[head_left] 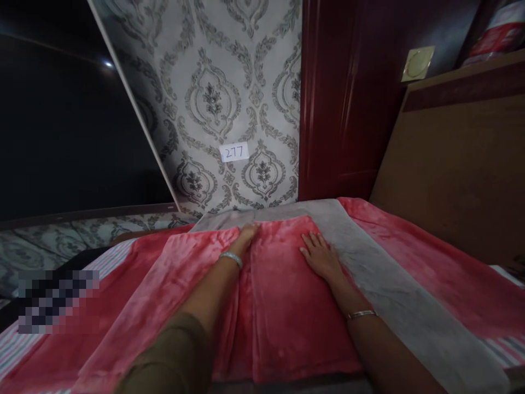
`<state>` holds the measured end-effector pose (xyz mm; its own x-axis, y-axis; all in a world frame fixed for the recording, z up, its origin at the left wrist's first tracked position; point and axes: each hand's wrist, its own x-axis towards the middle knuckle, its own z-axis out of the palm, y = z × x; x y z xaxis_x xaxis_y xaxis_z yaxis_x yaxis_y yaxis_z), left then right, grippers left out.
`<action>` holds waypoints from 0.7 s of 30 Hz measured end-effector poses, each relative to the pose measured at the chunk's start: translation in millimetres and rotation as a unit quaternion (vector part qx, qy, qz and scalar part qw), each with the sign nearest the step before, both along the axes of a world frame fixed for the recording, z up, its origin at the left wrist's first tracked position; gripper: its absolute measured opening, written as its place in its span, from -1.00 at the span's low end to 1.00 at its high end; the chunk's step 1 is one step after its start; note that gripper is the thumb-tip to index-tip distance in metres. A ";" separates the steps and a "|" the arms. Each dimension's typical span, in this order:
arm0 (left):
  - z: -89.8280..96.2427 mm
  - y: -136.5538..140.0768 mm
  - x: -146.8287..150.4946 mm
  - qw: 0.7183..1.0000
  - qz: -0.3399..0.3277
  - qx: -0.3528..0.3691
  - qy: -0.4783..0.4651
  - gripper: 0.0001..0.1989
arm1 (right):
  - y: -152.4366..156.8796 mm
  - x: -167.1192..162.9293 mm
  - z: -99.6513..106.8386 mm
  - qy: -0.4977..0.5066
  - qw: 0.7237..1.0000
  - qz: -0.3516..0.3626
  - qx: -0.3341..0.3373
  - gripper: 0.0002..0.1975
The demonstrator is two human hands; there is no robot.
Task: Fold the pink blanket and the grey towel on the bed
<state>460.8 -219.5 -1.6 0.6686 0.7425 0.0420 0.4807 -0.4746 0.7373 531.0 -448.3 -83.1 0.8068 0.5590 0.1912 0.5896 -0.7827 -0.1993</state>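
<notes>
A red plush cloth (295, 306) lies spread before me in two long panels, with a seam or gap running down between them. At the far end of that gap my left hand (246, 235) is closed on the cloth's edge, its fingertips partly hidden. My right hand (322, 256) rests flat near the far right corner of the right panel, fingers spread, holding nothing. Beneath the cloth is a grey plush layer (377, 273), which shows along the right side and behind the far edge.
More red fabric (435, 262) with striped borders covers both sides. A large dark screen (74, 120) leans in at left. Patterned wallpaper with a paper label "277" (234, 152) rises behind. A dark red door frame (340, 98) and a cardboard box (463, 164) stand at right.
</notes>
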 end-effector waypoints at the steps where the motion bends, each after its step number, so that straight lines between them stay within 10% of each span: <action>1: -5.1 2.6 4.7 1.000 0.009 -0.004 -0.002 -0.70 | 0.2 -0.2 -0.3 -0.004 1.000 0.000 0.004 -0.41; 9: -31.7 12.7 19.1 0.995 0.072 0.053 0.039 -0.74 | -0.7 -2.2 2.8 0.010 1.000 0.002 0.003 -0.42; 16: -14.1 -2.2 16.1 0.989 0.051 0.121 0.066 -0.52 | -0.7 -4.0 8.8 0.028 1.000 -0.006 -0.014 -0.41; 21: -18.5 -33.6 18.5 0.915 -0.187 0.347 0.087 -0.41 | -1.0 -3.5 9.4 0.034 0.999 -0.005 -0.018 -0.41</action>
<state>479.2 -253.1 -20.1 0.9118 0.2953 0.2853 0.2708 -0.9548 0.1229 527.5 -449.3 -73.6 0.8233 0.5558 0.1151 0.5670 -0.7966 -0.2094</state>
